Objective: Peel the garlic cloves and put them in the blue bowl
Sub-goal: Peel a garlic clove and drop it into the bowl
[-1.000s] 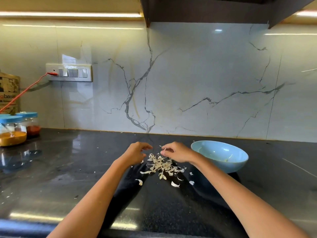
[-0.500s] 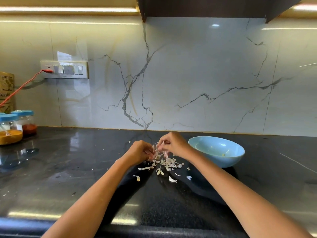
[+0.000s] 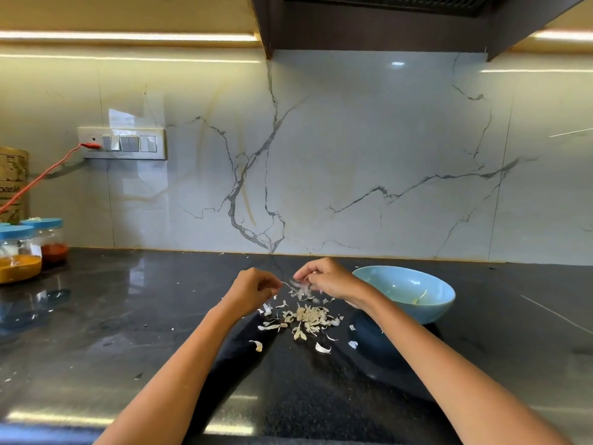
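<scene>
Standing at the far left of the glossy black stone countertop (image 3: 96, 332) are two clear plastic jars with blue lids (image 3: 19, 252), one holding yellow powder and the other red, and they are being left untouched. Moving right, the left hand (image 3: 252, 289) is being held above the counter with its fingers curled, a thin strip of papery skin being pinched at the fingertips. Just right of it, a small pale garlic clove (image 3: 300, 286), blurred and partly hidden, is being gripped by the curled fingers of the right hand (image 3: 330, 279); the skin is being drawn leftward off it, so the clove lies between the two hands and its long axis cannot be told. Below the hands, a loose heap of dry, flaky, off-white garlic peels (image 3: 305, 319) is lying scattered on the counter, with a few curved scraps nearer. Furthest right, the smooth, round, pale blue bowl (image 3: 433, 303) is resting on the counter, touching or just beside the right wrist. Being the nearer hand, the right one is judged better placed for the drop: a short move rightward over the rim is all that would be called for once the peeling is finished.
</scene>
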